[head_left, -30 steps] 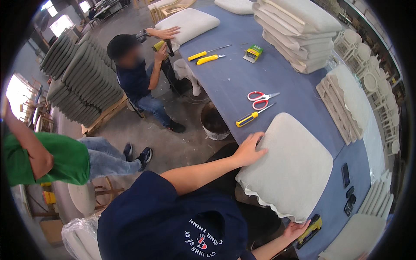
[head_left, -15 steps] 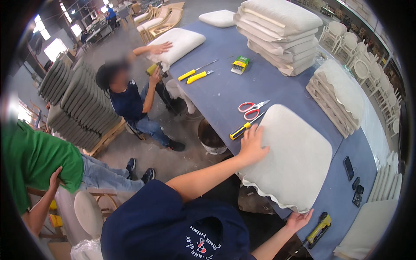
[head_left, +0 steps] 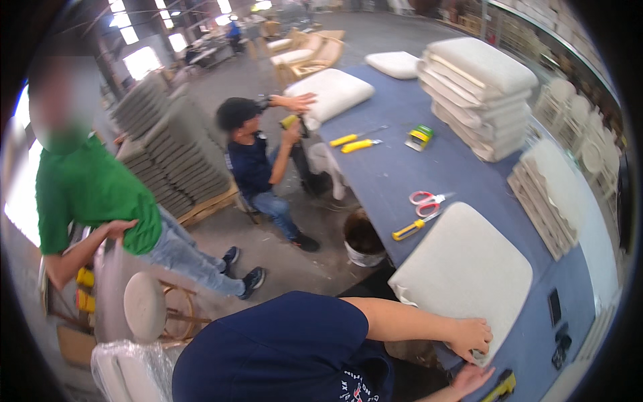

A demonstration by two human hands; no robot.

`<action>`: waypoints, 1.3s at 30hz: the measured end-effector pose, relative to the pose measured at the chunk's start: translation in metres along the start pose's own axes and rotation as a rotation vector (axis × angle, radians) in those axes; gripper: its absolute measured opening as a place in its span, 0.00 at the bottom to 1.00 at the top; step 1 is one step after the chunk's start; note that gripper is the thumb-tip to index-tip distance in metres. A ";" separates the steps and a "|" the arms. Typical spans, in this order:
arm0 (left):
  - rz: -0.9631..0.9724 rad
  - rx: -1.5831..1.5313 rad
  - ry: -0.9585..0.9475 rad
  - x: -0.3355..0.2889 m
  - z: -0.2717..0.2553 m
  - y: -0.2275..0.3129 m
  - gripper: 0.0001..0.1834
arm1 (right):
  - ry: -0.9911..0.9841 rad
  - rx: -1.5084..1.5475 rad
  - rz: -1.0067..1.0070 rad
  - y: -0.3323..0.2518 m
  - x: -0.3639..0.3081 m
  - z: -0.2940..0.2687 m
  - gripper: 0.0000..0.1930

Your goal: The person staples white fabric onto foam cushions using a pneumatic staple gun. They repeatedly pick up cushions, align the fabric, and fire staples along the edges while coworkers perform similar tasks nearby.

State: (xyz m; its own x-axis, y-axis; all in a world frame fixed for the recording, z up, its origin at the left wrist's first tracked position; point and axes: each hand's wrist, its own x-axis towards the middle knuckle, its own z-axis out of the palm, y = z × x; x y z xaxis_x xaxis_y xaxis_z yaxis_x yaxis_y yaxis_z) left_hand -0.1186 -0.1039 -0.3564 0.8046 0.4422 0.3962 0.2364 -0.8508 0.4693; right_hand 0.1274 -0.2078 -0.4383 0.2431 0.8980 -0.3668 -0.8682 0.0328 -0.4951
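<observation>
A pale fabric seat cushion (head_left: 469, 261) lies on the blue-grey table in front of me, its near-left side over the table's edge. My left hand (head_left: 472, 340) reaches across to its near corner, fingers curled down and closed on the fabric edge. Just below that corner is my right hand (head_left: 471, 379), fingers stretched out and slightly apart; its underside is hidden. A yellow-and-black tool (head_left: 502, 386) lies beside the right hand, partly cut off by the dark rim. Beyond the cushion are a yellow-handled screwdriver (head_left: 410, 230) and red-handled scissors (head_left: 429, 202).
Stacked cushions (head_left: 479, 80) and folded covers (head_left: 546, 194) stand on the table's far and right sides. A phone (head_left: 554, 307) lies to the right. Left of the table, a seated co-worker (head_left: 251, 161) holds a tool against another cushion (head_left: 335, 94); a person in green (head_left: 100, 194) stands nearby.
My left hand has moved from the cushion's far-left side to its near corner, where its fingers have curled. The view has shifted, so the scene sits lower and further right.
</observation>
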 end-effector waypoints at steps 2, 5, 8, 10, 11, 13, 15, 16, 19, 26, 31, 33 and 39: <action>-0.035 0.029 0.041 -0.032 -0.015 -0.025 0.24 | -0.008 -0.354 -0.133 0.005 -0.009 0.032 0.44; -0.095 0.288 0.112 -0.090 -0.093 -0.070 0.30 | -0.007 -0.351 -0.201 -0.028 0.020 0.032 0.35; -0.216 0.235 0.177 -0.132 -0.125 -0.086 0.32 | -0.149 -0.464 -0.273 -0.026 0.030 0.038 0.33; -0.263 0.314 0.225 -0.136 -0.114 -0.076 0.31 | -0.207 -0.454 -0.308 -0.023 0.028 0.044 0.32; -0.267 0.350 0.249 -0.130 -0.110 -0.074 0.30 | -0.226 -0.400 -0.346 -0.029 0.031 0.029 0.32; -0.261 0.337 0.263 -0.130 -0.109 -0.078 0.30 | -0.227 -0.271 -0.369 -0.027 0.035 0.021 0.32; -0.273 0.315 0.260 -0.129 -0.107 -0.075 0.29 | -0.181 -0.139 -0.361 -0.028 0.030 0.018 0.32; -0.284 0.311 0.251 -0.131 -0.108 -0.074 0.29 | -0.195 -0.173 -0.360 -0.028 0.029 0.018 0.31; -0.279 0.314 0.245 -0.129 -0.111 -0.076 0.29 | -0.218 -0.233 -0.368 -0.026 0.029 0.017 0.31; -0.284 0.298 0.269 -0.130 -0.108 -0.074 0.29 | -0.192 -0.234 -0.382 -0.026 0.028 0.018 0.30; -0.313 0.290 0.230 -0.132 -0.113 -0.070 0.29 | -0.147 -0.282 -0.387 -0.026 0.031 0.012 0.30; -0.317 0.296 0.224 -0.132 -0.115 -0.069 0.29 | -0.115 -0.266 -0.384 -0.026 0.036 0.013 0.30; -0.320 0.288 0.206 -0.129 -0.119 -0.065 0.28 | -0.092 -0.187 -0.393 -0.028 0.042 0.003 0.29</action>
State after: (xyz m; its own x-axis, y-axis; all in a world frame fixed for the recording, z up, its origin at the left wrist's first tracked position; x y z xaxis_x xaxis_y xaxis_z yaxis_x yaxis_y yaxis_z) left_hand -0.3027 -0.0714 -0.3440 0.5490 0.7171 0.4294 0.6194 -0.6940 0.3671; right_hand 0.1605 -0.1699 -0.4374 0.4919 0.8689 -0.0548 -0.6224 0.3069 -0.7200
